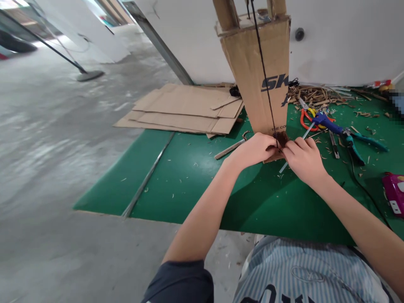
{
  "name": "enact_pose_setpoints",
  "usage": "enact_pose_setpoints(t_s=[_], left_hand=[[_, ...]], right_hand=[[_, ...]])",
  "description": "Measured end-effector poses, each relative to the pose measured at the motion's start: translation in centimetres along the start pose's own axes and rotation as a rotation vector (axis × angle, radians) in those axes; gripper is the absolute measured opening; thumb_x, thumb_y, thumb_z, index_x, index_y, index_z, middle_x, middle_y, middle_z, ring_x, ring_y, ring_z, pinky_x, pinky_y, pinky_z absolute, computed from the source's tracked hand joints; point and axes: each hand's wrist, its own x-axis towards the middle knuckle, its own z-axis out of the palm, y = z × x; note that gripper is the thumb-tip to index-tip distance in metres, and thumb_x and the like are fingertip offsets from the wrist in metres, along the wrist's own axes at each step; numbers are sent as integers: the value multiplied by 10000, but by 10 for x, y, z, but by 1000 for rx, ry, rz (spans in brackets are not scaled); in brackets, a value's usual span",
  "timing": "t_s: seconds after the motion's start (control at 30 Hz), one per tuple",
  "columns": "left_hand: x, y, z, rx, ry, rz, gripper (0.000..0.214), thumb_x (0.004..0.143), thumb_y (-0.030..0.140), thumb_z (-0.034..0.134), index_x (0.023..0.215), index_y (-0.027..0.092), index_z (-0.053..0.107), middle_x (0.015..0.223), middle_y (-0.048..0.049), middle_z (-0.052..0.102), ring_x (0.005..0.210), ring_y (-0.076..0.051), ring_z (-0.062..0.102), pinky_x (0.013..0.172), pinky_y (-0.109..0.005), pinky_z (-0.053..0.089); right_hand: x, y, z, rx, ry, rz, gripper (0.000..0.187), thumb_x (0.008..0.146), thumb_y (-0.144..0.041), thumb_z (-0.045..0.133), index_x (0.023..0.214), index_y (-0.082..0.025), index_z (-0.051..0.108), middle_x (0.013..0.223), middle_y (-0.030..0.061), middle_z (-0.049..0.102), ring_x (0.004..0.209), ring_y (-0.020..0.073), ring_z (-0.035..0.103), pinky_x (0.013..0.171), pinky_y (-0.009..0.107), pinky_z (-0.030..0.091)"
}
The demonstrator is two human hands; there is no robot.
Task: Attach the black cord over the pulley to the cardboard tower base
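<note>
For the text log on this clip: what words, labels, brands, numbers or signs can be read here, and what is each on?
"SK": large dark letters on the upright cardboard piece, cut off at its edge.
"THE CO": small print lower on it.
Dark letters on the striped shirt: cut off, unreadable.
White label on the pink object: too small to read.

We record the left hand (254, 149) and right hand (304, 160) closed together at the lower end of a tapered cardboard column (255, 71), where a black cord (264, 71) runs down its face and reaches the hands. A thin metal rod (284, 167) passes beneath the right hand and leads to a blue-handled tool (326, 122). On the green work mat (176, 198) we note orange-handled scissors (304, 120), teal-handled pliers (368, 141), a craft knife (333, 145) and wood shavings (312, 96). Flattened cardboard sheets (186, 107) lie at the mat's far edge.
</note>
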Motion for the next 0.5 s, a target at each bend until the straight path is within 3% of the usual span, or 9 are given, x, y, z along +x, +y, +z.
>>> enact_pose_setpoints(t_s=[0.27, 0.5], left_hand=[[1, -6, 3, -150, 83, 11, 184, 925, 145, 576, 941, 168, 758, 1041, -59, 781, 985, -175, 723, 930, -293, 541], [3, -7, 9, -73, 213, -100, 193, 906, 122, 559, 885, 150, 750, 994, -73, 785, 922, -198, 725, 867, -325, 542]], right_hand=[[-12, -12, -4, -63, 18, -105, 289, 926, -34, 465, 823, -182, 690, 836, 90, 651, 863, 245, 462, 704, 379, 270], [-15, -15, 4, -12, -42, -75, 234, 878, -23, 530, 799, -169, 695, 828, 91, 648, 845, 241, 491, 717, 370, 298]])
